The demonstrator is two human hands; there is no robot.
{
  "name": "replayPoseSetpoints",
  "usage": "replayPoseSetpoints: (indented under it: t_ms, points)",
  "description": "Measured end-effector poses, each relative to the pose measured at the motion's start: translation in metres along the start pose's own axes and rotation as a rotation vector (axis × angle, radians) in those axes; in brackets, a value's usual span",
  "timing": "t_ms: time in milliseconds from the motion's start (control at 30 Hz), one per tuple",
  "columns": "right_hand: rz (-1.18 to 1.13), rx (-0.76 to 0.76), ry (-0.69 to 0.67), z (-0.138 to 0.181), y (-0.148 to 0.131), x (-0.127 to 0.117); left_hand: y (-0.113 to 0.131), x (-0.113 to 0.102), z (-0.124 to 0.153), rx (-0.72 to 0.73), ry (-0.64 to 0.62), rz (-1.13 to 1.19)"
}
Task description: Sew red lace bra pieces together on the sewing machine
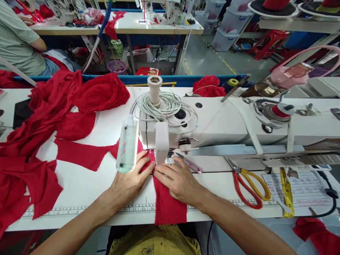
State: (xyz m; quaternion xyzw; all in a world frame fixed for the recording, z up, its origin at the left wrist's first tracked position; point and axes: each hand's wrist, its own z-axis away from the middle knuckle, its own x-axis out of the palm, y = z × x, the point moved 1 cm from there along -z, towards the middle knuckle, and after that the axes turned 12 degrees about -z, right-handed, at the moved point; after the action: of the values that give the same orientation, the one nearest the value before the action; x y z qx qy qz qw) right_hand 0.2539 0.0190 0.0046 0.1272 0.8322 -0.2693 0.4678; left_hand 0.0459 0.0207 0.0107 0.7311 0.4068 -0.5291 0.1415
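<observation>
A strip of red fabric [170, 205] runs from the table's front edge up under the head of a white sewing machine [220, 124]. My left hand [132, 179] lies on the cloth left of the needle area, fingers stretched out, partly behind a clear guard plate [127, 145]. My right hand [180, 180] rests flat on the strip just right of it, fingers extended beneath the machine head. The fingertips of both hands nearly meet. The needle itself is hidden behind the machine's white front cover [162, 143]. Small thread snips [190, 163] lie beyond my right hand.
Red fabric pieces [45, 117] heap at the left. Scissors with red and yellow handles [251, 186], a yellow tape measure [287, 194] and a written sheet [308, 189] lie at the right. A pink-lidded bottle [276, 79] stands behind the machine. Another person [21, 42] sits at back left.
</observation>
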Motion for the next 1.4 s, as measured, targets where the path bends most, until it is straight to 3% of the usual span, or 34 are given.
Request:
replayPoseSetpoints:
  t_ms: [300,567,767,1167,1400]
  points:
    - [0.000,0.036,0.000,-0.001,0.005,0.004,-0.010,0.007,-0.004,-0.030,-0.133,0.005]
    - [0.055,0.083,-0.081,-0.002,0.002,0.005,-0.008,0.004,-0.016,-0.019,-0.040,-0.069]
    - [0.049,0.047,-0.048,-0.002,-0.001,0.003,-0.008,-0.001,-0.013,-0.043,0.036,-0.096]
    - [0.018,-0.009,0.017,-0.003,-0.001,0.001,0.002,-0.007,-0.009,0.013,-0.055,-0.042]
    - [0.019,0.017,0.000,-0.002,0.003,0.004,0.003,0.000,-0.013,0.028,-0.112,-0.176]
